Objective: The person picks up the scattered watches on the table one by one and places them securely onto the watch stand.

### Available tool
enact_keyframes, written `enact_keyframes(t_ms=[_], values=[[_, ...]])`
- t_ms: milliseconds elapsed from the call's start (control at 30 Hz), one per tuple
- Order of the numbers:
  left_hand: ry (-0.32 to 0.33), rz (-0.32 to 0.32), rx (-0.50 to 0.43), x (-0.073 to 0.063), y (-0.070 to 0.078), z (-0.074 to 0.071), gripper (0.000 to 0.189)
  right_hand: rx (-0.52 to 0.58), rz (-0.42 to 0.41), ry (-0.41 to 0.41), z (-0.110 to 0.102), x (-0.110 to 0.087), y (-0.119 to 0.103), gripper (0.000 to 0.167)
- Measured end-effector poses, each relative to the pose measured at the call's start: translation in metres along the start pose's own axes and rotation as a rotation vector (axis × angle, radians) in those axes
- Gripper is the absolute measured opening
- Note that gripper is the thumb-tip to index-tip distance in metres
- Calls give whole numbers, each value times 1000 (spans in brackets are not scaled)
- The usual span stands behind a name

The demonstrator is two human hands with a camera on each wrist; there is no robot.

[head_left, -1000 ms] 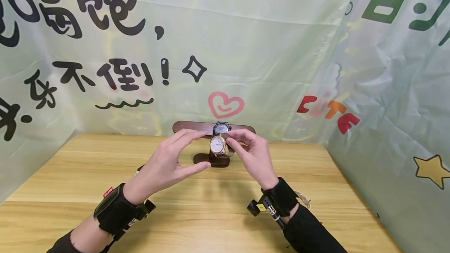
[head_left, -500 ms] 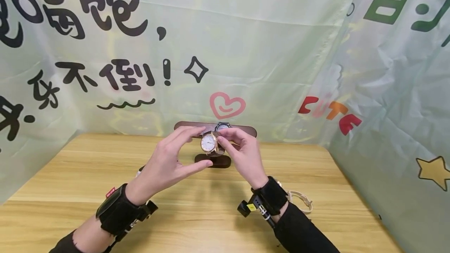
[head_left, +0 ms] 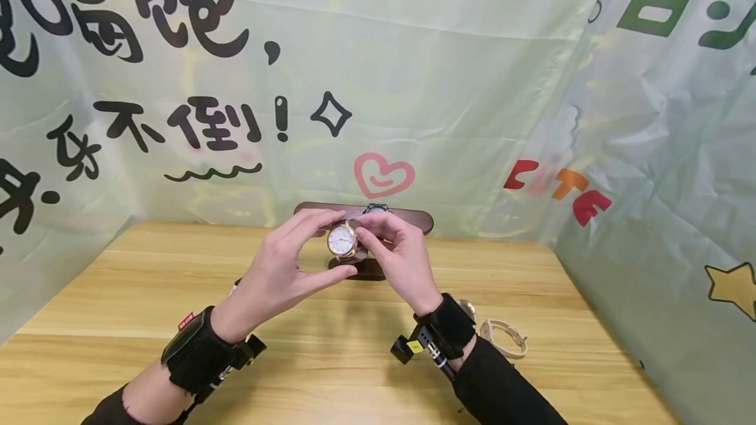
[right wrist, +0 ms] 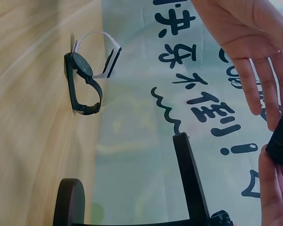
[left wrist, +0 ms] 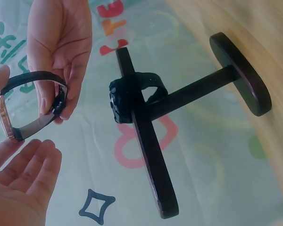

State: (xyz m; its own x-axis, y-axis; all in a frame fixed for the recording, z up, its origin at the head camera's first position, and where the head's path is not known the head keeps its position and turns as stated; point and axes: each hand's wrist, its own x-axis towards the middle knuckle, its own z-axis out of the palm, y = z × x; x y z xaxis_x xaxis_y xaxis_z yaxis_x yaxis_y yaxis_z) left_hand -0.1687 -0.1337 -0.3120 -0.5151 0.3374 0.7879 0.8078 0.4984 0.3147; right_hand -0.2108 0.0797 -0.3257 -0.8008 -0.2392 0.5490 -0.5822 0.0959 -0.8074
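Note:
A wristwatch with a white dial, rose-gold case and dark strap is between the hands, its strap forming a loop in the left wrist view. My right hand pinches it by the case edge and strap. My left hand curves around its left side with thumb and fingers spread; in the left wrist view one finger meets the case's end. Behind, a dark wooden T-shaped watch stand carries a chunky black watch at the middle of its bar.
On the table a beige-strapped watch lies right of the right wrist. In the right wrist view, a black watch and a pale-strapped one rest on the left side of the table. Printed cloth hangs behind.
My right hand has brought the wristwatch leftward, into the space between the left thumb and fingers. The left hand has barely moved. More of the beige-strapped watch now shows.

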Motion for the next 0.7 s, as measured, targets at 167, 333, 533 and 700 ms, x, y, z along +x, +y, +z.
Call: enact_keyframes(t_ms=[167, 333, 533, 700], values=[[4, 10, -2, 0, 1, 0, 71, 18, 5, -7, 0, 0, 0, 16], [-2, 0, -5, 0, 0, 0, 68, 19, 8, -12, 0, 0, 2, 16], [-1, 2, -4, -1, 1, 1, 65, 6, 10, -22, -1, 0, 5, 16], [20, 39, 7, 0, -1, 2, 64, 9, 43, -40, 0, 0, 6, 17]])
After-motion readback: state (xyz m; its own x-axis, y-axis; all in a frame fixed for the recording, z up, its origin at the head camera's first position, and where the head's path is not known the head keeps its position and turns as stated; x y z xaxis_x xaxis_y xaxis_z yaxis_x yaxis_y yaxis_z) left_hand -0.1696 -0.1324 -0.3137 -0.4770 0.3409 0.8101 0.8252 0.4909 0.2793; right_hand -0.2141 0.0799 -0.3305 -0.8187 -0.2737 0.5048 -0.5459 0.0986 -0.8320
